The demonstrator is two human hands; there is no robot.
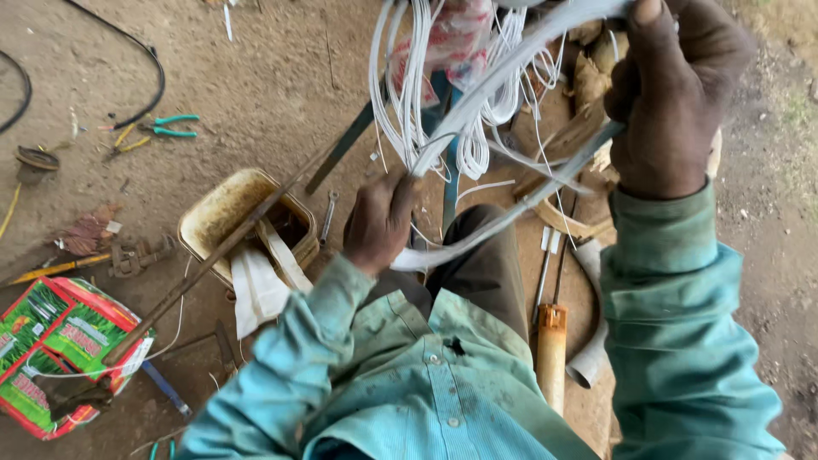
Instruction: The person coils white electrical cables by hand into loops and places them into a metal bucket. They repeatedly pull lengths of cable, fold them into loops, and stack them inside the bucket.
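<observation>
Reaching forward with both arms in teal sleeves, I have my right hand [669, 102] raised high near the top edge of the view, wrist bent, and my left hand [379, 223] lower, just above my knee. My right fingers [648, 51] are curled tight around a flat white strip [511, 64] that slants down from that fist toward the left hand. My left fingers are closed too, pinching the strip's lower end where it loops back under my wrist. Just behind the strip hangs a bundle of thin white wires [409, 94], touching it (I cannot tell whether any strand is caught in either grip).

Below, on the dirt floor [256, 77], a rusty rectangular tin [223, 209] sits just left of my left hand with a long stick [213, 255] lying across it and a white cloth [256, 290] at its near side. A wooden-handled tool [551, 353] and a pale pipe elbow [590, 358] lie between my arms. Green-handled pliers [175, 126] lie well apart at upper left, and a red and green printed box [60, 349] sits at the lower left edge. Open dirt shows along the right side.
</observation>
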